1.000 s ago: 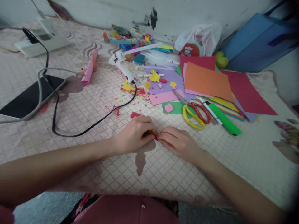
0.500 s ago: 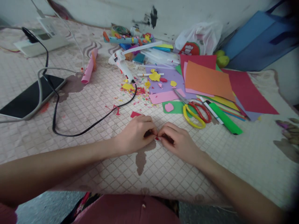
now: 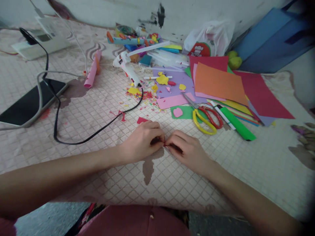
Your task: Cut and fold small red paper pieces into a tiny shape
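Note:
Between the fingertips of both hands is a tiny red piece (image 3: pixel 164 144), mostly covered by the fingers. My left hand (image 3: pixel 145 139) pinches it from the left, thumb and index finger pressed together. From the other side my right hand (image 3: pixel 188 149) pinches the same piece, and the fingertips of the two hands nearly touch. Just behind my left hand lies a flat red scrap (image 3: pixel 142 120). Scissors (image 3: pixel 204 122) with one yellow and one red handle rest beyond my right hand, beside a green strip (image 3: pixel 187 112) with a pink cut-out (image 3: pixel 178 112) on it.
A white glue gun (image 3: pixel 130 71) lies behind the hands, its black cord (image 3: pixel 86 141) looping left. Coloured sheets (image 3: pixel 219 83) and a green cutter (image 3: pixel 237 124) are at right. A dark tablet-like device (image 3: pixel 29 105) and a pink roll (image 3: pixel 93 70) are at left.
Both hands stay together at the same spot. The fingertips have closed in slightly, and less of the red piece shows between them. The view has shifted a little.

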### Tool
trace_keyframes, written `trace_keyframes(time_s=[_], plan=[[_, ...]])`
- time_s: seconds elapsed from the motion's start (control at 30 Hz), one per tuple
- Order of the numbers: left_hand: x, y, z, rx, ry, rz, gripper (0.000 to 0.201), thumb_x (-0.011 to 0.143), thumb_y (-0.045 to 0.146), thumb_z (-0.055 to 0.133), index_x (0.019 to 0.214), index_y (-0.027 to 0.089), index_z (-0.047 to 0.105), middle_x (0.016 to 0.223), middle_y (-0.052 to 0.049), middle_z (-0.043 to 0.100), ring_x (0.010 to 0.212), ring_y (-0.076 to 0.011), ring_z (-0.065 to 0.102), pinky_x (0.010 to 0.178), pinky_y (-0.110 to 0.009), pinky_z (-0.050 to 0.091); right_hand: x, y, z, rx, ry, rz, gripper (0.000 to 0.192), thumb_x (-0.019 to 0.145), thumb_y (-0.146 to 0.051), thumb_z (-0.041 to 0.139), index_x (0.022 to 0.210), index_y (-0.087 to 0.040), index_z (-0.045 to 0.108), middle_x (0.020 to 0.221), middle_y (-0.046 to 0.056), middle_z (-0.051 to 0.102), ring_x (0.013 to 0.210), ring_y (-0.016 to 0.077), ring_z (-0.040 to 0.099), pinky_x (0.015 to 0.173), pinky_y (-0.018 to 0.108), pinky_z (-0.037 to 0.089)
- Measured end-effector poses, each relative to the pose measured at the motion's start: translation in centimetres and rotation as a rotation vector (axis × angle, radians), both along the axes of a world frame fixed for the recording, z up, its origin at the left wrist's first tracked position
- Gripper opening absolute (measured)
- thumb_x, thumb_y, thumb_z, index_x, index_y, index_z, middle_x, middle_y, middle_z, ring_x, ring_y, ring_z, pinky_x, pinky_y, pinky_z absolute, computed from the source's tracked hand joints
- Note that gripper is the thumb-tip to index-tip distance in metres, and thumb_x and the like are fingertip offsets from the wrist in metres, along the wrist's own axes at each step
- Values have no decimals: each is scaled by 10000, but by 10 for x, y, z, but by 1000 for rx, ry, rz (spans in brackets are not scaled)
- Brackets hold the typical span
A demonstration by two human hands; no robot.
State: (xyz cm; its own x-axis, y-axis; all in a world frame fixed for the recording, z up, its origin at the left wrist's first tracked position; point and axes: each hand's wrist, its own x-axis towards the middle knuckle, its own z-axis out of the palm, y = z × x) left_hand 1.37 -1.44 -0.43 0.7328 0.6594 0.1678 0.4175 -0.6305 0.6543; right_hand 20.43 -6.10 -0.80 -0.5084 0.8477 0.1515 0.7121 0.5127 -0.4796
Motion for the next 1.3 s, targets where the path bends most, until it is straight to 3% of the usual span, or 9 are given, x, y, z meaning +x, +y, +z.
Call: trace_keyframes(time_s=[0.3,0.47,0.73,1.3], plan=[[-14,-1,-1,15,-5,-104,184,876,142,481,904,173,661,906,-58,572,853,-159,514,784,-308,437,1,-1,-2,-58,7,-14,102,882,-150,461,848,-174,555,844,30,551,751,142,528,644,254,422],[-20,-5,-2,140,28,-179,200,886,128,461,812,161,644,942,-58,582,861,-162,497,800,-328,430,-2,-1,0,-98,33,-57,78,865,-139,478,834,-178,539,842,20,536,734,133,512,631,251,399],[-23,-3,0,295,116,-290,193,909,142,438,940,151,629,947,-73,603,904,-188,512,799,-354,452,-6,-3,4,-176,63,-121,87,844,-113,480,795,-171,523,798,15,510,695,129,483,601,249,369],[-25,4,1,309,66,-337,151,891,145,482,944,160,623,942,-72,615,945,-187,536,824,-352,482,-9,2,9,-290,124,-166,134,804,-51,505,743,-171,507,761,-8,490,701,115,476,597,238,352]])
